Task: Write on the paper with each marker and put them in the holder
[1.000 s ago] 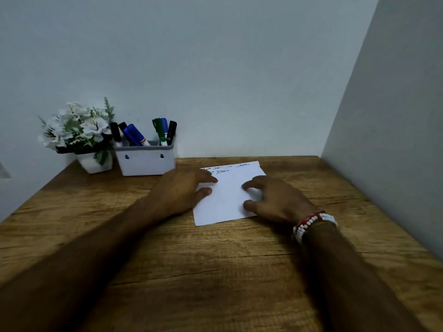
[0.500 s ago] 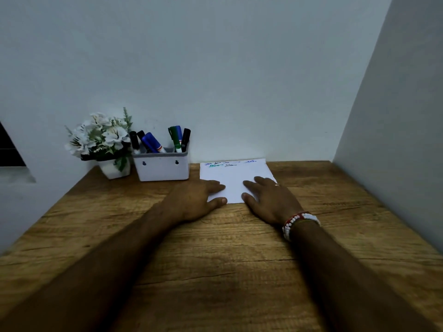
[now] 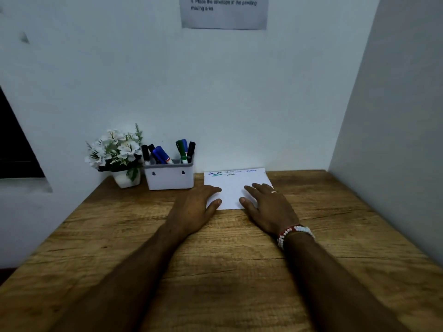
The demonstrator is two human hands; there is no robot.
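Observation:
A white sheet of paper [image 3: 233, 185] lies flat at the back of the wooden desk, against the wall, with short blue and green scribbles along its far edge. My left hand [image 3: 195, 207] rests flat on its left side, fingers spread, holding nothing. On the paper's right side lies my right hand [image 3: 266, 204], also flat and empty, with a ring and a beaded bracelet. Left of the paper stands a white rectangular holder [image 3: 170, 176] with several markers [image 3: 184, 150] upright in it, black, blue and green.
A small white pot of white artificial flowers [image 3: 115, 152] stands left of the holder in the corner. A grey wall [image 3: 388, 116] bounds the desk [image 3: 227, 259] on the right. A printed notice [image 3: 224, 12] hangs on the back wall.
Both hands have pushed the paper away from me, from the middle of the desk to the back wall, straightening it. The camera has tilted up, bringing the wall notice into view.

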